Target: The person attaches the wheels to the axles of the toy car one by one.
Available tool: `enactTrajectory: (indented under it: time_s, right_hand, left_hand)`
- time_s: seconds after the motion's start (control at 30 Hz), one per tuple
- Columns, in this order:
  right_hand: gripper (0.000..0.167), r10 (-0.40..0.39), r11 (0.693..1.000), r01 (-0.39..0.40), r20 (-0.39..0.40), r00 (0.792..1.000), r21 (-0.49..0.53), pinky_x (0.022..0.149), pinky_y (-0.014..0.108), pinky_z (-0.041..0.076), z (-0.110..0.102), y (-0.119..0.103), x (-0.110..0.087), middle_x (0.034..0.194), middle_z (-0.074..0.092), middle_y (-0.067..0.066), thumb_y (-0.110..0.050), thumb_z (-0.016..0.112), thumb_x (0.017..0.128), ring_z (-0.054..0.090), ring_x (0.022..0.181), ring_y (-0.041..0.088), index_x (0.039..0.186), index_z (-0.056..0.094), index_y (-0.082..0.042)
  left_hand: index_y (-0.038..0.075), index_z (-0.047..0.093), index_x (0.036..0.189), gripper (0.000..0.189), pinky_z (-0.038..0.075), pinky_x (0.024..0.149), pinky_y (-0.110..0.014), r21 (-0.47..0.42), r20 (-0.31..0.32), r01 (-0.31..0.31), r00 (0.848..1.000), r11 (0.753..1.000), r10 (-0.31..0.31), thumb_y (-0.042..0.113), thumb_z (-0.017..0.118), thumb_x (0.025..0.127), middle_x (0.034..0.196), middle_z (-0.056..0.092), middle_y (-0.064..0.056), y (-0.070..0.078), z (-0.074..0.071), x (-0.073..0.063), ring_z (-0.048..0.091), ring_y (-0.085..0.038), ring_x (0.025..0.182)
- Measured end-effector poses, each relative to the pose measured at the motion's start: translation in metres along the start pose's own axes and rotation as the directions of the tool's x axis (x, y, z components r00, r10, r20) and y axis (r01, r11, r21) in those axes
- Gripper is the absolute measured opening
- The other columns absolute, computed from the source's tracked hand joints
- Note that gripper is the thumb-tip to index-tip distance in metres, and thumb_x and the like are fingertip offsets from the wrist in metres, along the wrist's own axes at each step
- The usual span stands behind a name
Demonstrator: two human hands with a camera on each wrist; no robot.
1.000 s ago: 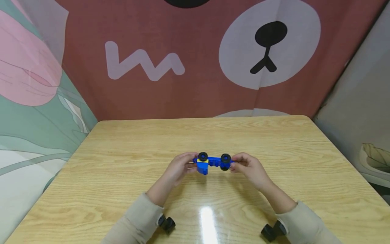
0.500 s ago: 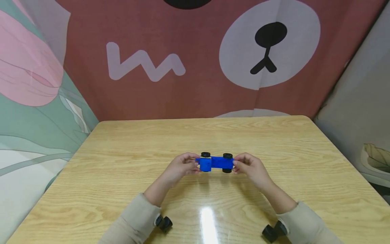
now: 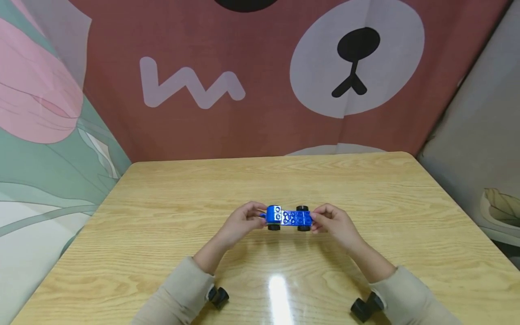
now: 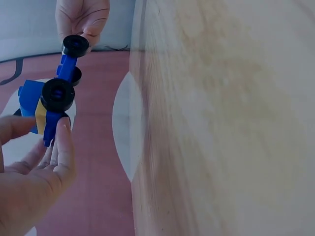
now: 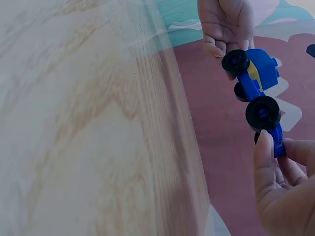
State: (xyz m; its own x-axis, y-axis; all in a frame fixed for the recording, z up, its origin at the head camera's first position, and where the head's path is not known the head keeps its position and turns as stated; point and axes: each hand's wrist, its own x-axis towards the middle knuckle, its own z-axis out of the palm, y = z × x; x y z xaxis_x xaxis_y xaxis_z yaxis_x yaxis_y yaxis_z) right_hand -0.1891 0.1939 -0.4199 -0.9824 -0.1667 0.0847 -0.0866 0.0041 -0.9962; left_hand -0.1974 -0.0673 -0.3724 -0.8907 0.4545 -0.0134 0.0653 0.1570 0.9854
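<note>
A blue toy car (image 3: 289, 217) built of studded blocks, with black wheels (image 4: 58, 95), is held over the wooden table between both hands. Its cab, a rounded blue block (image 5: 265, 69) on a yellow layer (image 4: 41, 115), lies toward the left hand. My left hand (image 3: 243, 224) pinches the cab end between thumb and fingers. At the other end, my right hand (image 3: 334, 224) pinches a small blue tab (image 5: 279, 147) with thumb and fingertips. In the head view the studs face up and the wheels show along both long sides.
The wooden table (image 3: 195, 189) spreads below the hands, with a bright light reflection near its front. Behind it hangs a brown cloth (image 3: 260, 131) with a cartoon face. Black wrist devices (image 3: 218, 297) sit at both sleeve cuffs.
The toy car has been rolled about its length: a second ago its wheels and a side faced the head view, then a plain blue side, and now its studded top. Both hands stay nearly in place.
</note>
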Motion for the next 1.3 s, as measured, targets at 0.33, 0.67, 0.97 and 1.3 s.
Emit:
enactTrajectory:
  time_s: [0.33,0.67,0.97,1.3]
  right_hand:
    - [0.065,0.105,0.994,-0.105,-0.019,0.994,0.045,0.064,0.038,0.050,-0.006,0.017,0.009,0.078,0.059,0.015,-0.048,0.070,0.060,0.060,0.067,0.023,0.094,0.053,0.005]
    - [0.023,0.076,0.997,-0.074,0.084,0.994,-0.021,0.070,0.042,0.047,0.012,-0.038,-0.009,0.077,0.058,0.009,-0.005,0.056,0.083,0.060,0.071,0.020,0.095,0.047,0.013]
    - [0.017,0.140,0.965,-0.103,0.139,0.980,-0.243,0.069,0.038,0.049,0.005,-0.032,-0.006,0.079,0.058,0.012,-0.003,0.056,0.082,0.057,0.077,0.031,0.093,0.054,0.010]
    - [0.008,0.119,0.861,-0.020,0.162,0.980,-0.508,0.058,0.029,0.047,0.007,-0.029,0.005,0.076,0.060,0.005,0.003,0.056,0.078,0.055,0.069,0.016,0.083,0.062,0.001]
  left_hand:
    - [0.008,0.051,0.114,0.039,0.045,0.068,-0.030,0.202,-0.027,0.004,1.000,0.979,0.002,0.018,0.063,0.079,0.094,0.055,-0.007,0.000,0.000,0.002,0.051,-0.017,0.080]
    - [0.004,0.053,0.108,0.034,0.045,0.073,-0.028,0.305,-0.024,-0.026,0.999,0.952,0.035,0.019,0.063,0.079,0.099,0.056,-0.005,0.001,-0.003,0.004,0.053,-0.018,0.089]
    - [0.005,0.053,0.106,0.032,0.044,0.074,-0.028,0.370,0.065,-0.055,0.997,0.927,0.033,0.019,0.064,0.078,0.096,0.055,-0.003,-0.007,-0.008,0.009,0.052,-0.016,0.086]
    - [0.003,0.053,0.097,0.027,0.044,0.074,-0.026,0.470,0.151,-0.077,0.988,0.879,0.006,0.012,0.067,0.075,0.089,0.056,-0.003,-0.009,-0.012,0.016,0.053,-0.016,0.085]
